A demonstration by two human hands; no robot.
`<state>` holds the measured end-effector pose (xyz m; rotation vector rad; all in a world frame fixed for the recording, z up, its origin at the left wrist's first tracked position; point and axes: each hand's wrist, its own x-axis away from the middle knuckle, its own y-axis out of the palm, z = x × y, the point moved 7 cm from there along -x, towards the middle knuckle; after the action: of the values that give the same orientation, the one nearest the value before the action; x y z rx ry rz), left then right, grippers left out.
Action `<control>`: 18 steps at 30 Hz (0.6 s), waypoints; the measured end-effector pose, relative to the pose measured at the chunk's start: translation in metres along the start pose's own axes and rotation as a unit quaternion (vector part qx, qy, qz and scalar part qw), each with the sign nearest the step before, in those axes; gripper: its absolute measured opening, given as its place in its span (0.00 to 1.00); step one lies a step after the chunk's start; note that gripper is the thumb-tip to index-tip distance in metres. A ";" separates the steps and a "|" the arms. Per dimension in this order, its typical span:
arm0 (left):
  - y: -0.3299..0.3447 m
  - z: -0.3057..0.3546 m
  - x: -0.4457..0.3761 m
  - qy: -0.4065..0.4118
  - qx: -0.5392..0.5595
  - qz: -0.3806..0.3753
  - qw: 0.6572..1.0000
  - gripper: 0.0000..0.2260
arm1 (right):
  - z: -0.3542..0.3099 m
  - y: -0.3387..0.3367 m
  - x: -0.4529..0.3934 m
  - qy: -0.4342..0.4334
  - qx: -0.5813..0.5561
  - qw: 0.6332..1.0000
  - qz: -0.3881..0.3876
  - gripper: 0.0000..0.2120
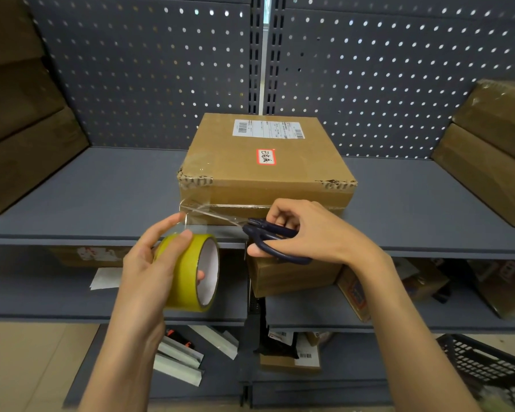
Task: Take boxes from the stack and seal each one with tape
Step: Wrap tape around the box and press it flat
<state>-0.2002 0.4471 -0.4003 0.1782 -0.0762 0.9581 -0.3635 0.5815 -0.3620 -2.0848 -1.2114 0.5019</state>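
At the shelf's front edge, the left hand (158,263) curls round a yellow tape roll (191,272); clear tape strip (208,214) runs to the cardboard box (265,162), where the right hand (306,230) grips dark scissors (268,233) at the strip.

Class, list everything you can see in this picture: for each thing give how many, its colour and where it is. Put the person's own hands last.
Brown cardboard box with white label: one, middle of the grey shelf.
Brown cardboard boxes: stacked at left and right ends of that shelf; more on the shelf below.
Clear tape strip: one, stretched from box front to roll.
Yellow tape roll: one, below the strip.
Dark blue scissors: one pair, blades at the strip.
Grey pegboard: back wall.
White folded cartons: several, lowest shelf.
Black plastic basket: one, bottom right.
Left hand: holds the roll.
Right hand: grips the scissors.
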 end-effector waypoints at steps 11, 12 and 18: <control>0.000 0.000 0.000 0.000 0.002 -0.002 1.000 0.11 | -0.002 0.000 -0.005 -0.014 -0.009 1.000 -0.003 0.27; 0.000 0.000 0.000 0.000 0.003 -0.002 1.000 0.12 | -0.003 0.001 -0.006 -0.016 -0.009 1.000 -0.004 0.26; 0.000 0.000 -0.001 0.000 0.000 -0.003 1.000 0.11 | -0.005 0.003 -0.008 -0.015 -0.017 1.000 -0.007 0.27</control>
<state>-0.2007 0.4464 -0.4008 0.1788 -0.0758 0.9523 -0.3632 0.5717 -0.3607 -2.1034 -1.2580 0.5113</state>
